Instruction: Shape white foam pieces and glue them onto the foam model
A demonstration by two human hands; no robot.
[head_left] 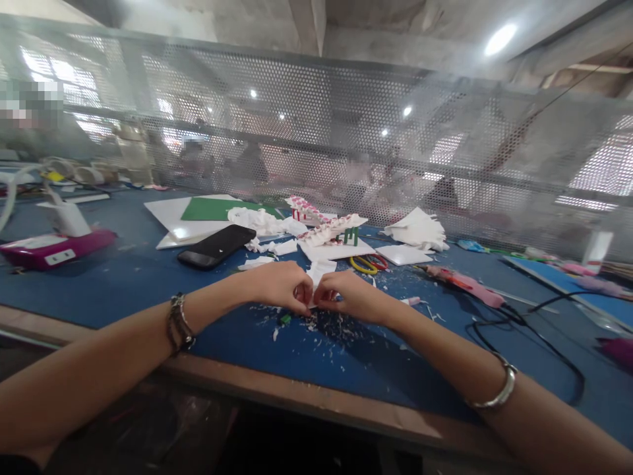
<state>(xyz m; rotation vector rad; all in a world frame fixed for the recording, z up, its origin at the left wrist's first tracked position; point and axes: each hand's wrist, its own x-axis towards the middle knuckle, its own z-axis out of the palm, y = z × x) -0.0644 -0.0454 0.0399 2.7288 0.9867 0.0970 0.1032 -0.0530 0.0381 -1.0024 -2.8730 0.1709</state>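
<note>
My left hand (283, 285) and my right hand (352, 295) meet low over the blue work surface, thumbs and fingers pinched together. Between them is a thin white piece (322, 269), which looks like paper or thin sheet; both sets of fingertips close on its near end. Exactly how each finger grips it is hidden. Small white scraps (341, 330) lie scattered under and in front of my hands, with a small green bit (284, 319) beside my left fingers. Just beyond my right hand rest scissors (364, 265) with yellow and red handles.
A black phone (217, 247) and a green sheet (210, 208) lie left. Behind stand white strips with pink marks (331, 227) and a white stack (418, 229). A pink corded tool (465, 284) is right, a purple device (57, 249) far left. Perforated mesh (297, 125) closes the back.
</note>
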